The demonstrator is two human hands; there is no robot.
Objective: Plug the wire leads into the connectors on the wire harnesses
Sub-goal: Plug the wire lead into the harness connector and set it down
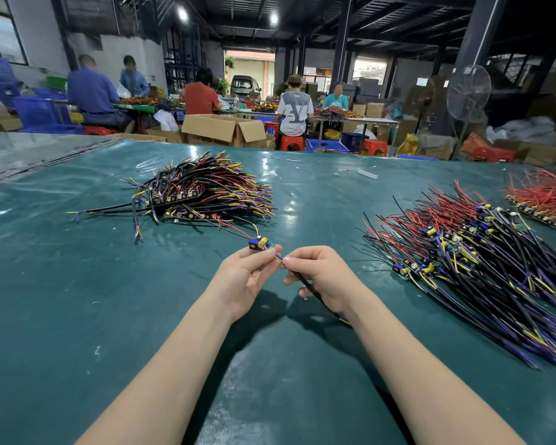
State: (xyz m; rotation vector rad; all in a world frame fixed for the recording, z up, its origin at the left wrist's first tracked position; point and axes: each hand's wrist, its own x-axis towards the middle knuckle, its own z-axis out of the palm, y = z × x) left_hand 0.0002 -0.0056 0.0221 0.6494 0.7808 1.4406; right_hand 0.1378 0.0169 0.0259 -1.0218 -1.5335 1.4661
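Above the green bench (77,316), the left hand (243,277) has its grip pinched on a small circuit board (260,244) with a yellow capacitor, whose red and black wires trail toward the wire pile (206,191) beyond. The right hand (321,277) closes its grip on a black cable (308,289), whose yellow and blue leads meet the left fingertips just beside the board. A heap of boards (479,261) lies well apart to the right.

Warehouse hall, dark steel-beam ceiling (398,14), two lamps (182,13) lit at 12. Open doorway (252,64) at 12, van (245,85) parked in it. Window (0,36) at 10. Pedestal fan (468,96) at 2. Worktables (379,120), seated people (92,91), red stools (292,142), cardboard box (225,128), blue crates (36,110) from 10 to 1. Teal-covered table (77,316) at 6.
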